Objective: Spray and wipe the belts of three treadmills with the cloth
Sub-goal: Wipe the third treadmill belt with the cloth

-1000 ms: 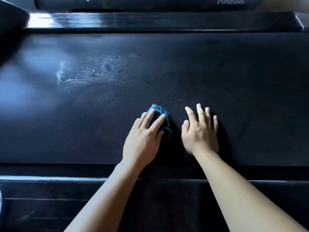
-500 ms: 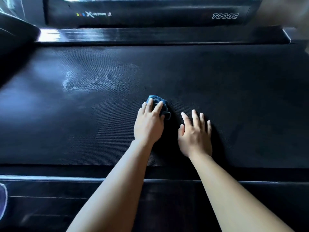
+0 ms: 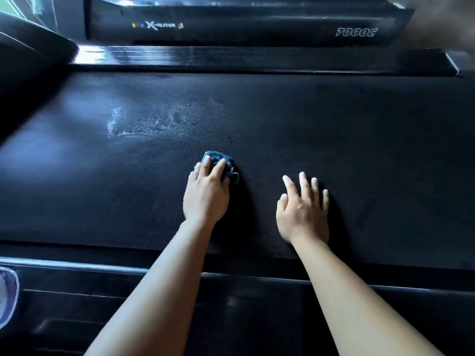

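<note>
The person's left hand (image 3: 205,196) lies on a bunched blue cloth (image 3: 221,160), fingers stretched fairly straight over it and pressing it down onto the black treadmill belt (image 3: 347,140) near the belt's middle. The right hand (image 3: 303,214) rests flat on the belt just beside it, fingers spread and holding nothing. A whitish, foamy smear (image 3: 144,124) marks the belt beyond and left of the cloth, apart from it. A glossy side rail (image 3: 231,57) runs along the far edge, with a panel marked "7000C" (image 3: 354,32) behind it.
</note>
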Demonstrator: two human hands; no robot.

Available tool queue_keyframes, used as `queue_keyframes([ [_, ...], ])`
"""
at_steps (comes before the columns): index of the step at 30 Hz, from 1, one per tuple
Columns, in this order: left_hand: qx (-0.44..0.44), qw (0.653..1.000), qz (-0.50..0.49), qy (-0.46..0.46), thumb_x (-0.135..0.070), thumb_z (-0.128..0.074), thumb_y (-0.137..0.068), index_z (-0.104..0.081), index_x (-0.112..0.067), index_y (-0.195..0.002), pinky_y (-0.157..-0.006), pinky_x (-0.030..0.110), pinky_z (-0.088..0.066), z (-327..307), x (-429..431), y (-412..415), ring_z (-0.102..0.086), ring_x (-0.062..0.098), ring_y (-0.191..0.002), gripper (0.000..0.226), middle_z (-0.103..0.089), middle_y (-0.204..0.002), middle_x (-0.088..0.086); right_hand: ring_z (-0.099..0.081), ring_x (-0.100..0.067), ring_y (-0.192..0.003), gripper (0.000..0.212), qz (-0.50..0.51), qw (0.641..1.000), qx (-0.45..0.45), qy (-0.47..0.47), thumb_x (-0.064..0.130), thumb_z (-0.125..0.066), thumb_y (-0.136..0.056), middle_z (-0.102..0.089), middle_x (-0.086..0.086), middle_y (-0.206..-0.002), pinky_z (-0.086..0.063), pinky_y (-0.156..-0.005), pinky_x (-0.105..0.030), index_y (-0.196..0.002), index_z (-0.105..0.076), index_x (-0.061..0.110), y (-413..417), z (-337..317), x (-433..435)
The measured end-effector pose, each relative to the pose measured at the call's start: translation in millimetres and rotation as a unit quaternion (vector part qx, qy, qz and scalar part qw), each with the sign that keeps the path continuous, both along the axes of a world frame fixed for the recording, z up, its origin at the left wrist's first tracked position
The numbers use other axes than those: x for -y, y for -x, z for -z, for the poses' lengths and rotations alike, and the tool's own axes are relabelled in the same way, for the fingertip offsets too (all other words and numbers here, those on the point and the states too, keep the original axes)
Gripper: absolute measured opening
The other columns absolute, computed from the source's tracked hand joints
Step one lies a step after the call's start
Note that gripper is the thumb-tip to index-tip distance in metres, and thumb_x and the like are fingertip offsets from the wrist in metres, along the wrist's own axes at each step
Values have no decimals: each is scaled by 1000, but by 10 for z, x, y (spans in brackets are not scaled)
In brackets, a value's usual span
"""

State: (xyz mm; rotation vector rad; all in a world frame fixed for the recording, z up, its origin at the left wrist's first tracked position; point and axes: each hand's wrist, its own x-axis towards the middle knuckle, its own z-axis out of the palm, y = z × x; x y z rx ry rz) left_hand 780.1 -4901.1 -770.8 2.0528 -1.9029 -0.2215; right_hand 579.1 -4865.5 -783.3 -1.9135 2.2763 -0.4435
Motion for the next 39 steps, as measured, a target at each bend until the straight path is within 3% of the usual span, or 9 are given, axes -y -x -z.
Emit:
queue_keyframes([
  [4,-4,998,64,8,-33,-55,-97,-50,-24,-144,-118,40,-26,-35,67,426,-36,35,-140,48,-38,-156,11,-14,-30,-149,52,-1,1000,-1,-10,34,-33,-96,-24,-6,-162,-3,-121,-50,-148,-38,33,7,6,0],
  [8,-2,991,134,7,-35,-56,-97,-50,-29,-144,-120,41,-26,-22,-384,456,-35,33,-144,48,-39,-157,9,-17,-30,-149,58,-3,1000,10,5,35,-29,-91,-27,-6,-160,-5,-120,-50,-147,-42,32,9,-1,8],
  [13,3,995,97,7,-42,-46,-94,-52,-28,-142,-117,45,-29,12,-730,-67,-40,33,-141,51,-42,-155,10,-22,-33,-147,57,-9,1000,11,17,33,-30,-90,-32,-9,-158,-9,-120,-52,-145,-45,31,28,12,3],
  [20,-6,1000,-4,2,-34,-54,-98,-47,-25,-147,-120,38,-23,-40,121,11,-36,33,-141,50,-35,-157,12,-22,-33,-147,57,-18,1000,23,10,33,-30,-91,-31,-8,-159,-8,-120,-50,-145,-45,29,62,6,-9],
  [25,7,996,88,-7,-34,-53,-99,-45,-24,-147,-119,37,-21,-115,395,668,-32,32,-143,50,-32,-159,9,-16,-31,-149,59,-30,999,30,-9,34,-28,-90,-26,-7,-161,-4,-121,-48,-147,-42,29,79,-22,-18],
  [30,5,985,175,-9,-31,-55,-97,-47,-26,-146,-119,44,-27,-57,-97,628,-35,36,-143,50,-38,-157,10,-17,-31,-149,61,-52,996,69,-24,32,-25,-89,-28,-6,-160,-5,-121,-43,-145,-46,25,174,-110,-20],
  [35,30,984,178,-3,-45,-41,-94,-52,-24,-143,-114,49,-36,-55,-446,183,-44,38,-138,54,-44,-152,12,-30,-37,-143,53,-53,998,22,17,37,-30,-92,-42,-10,-152,-21,-117,-50,-137,-56,23,699,-90,-136],
  [39,28,989,141,-18,-34,-56,-98,-46,-25,-147,-119,47,-27,-39,-196,187,-34,37,-144,51,-35,-158,11,-34,-39,-141,56,-27,999,-15,32,43,-29,-92,-44,-13,-150,-24,-116,-54,-136,-57,23,1131,-108,-233],
])
